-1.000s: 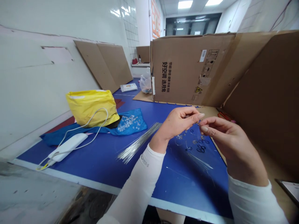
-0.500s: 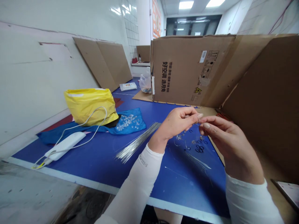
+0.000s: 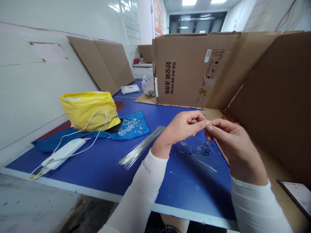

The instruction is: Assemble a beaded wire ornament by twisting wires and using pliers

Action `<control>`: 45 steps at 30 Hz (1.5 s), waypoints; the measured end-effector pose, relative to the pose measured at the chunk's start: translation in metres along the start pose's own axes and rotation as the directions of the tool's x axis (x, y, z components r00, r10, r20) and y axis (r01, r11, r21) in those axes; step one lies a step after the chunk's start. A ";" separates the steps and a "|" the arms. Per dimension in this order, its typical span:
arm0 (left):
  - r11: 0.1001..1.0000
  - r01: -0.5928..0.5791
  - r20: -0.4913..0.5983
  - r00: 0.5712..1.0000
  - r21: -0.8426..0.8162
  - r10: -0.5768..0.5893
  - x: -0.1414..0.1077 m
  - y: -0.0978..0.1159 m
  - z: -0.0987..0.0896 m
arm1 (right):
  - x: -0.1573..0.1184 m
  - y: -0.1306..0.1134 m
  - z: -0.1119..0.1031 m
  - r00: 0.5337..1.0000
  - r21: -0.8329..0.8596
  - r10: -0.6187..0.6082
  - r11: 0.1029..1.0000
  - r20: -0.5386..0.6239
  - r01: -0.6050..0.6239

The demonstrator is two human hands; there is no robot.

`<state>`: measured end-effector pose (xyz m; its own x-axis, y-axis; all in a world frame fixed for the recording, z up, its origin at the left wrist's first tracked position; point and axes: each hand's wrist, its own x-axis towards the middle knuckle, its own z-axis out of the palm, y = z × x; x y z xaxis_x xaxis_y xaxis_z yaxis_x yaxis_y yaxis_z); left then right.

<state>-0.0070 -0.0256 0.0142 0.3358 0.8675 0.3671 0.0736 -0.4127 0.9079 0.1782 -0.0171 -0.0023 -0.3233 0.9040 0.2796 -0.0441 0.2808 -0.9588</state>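
Above the blue tabletop my left hand is closed in a pinch, its thumb and forefinger tips meeting those of my right hand, which is pinched too. Whatever lies between the fingertips is too small and too covered to name. Below the hands lie several black rings, small clear beads and thin curled wire pieces. A small bunch of fine wires rests under my right hand. Left of my left forearm lies a thicker bundle of straight silvery wires.
Clear beads sit on a blue cloth beside a yellow bag. A white power strip with a cable lies at left. A large cardboard box walls the back and right. A phone-like device lies at lower right.
My right fingertips have come in to touch the left ones, closing the small gap between them. The whole view has shifted slightly, so the table things sit a little further left.
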 end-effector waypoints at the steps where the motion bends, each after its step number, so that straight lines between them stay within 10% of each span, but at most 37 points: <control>1: 1.000 0.002 0.009 1.000 0.008 -0.002 0.000 0.000 0.000 | 0.000 0.000 0.000 1.000 -0.005 0.014 1.000 -0.002 -0.014; 45: 0.973 0.033 0.049 0.998 0.230 -0.045 -0.002 0.004 -0.003 | 0.009 0.001 -0.003 0.999 0.110 0.021 0.994 -0.028 -0.018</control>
<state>-0.0100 -0.0284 0.0179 0.3780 0.8705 0.3153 0.2981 -0.4369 0.8487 0.1783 -0.0079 -0.0003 -0.2973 0.9185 0.2609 -0.1417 0.2278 -0.9633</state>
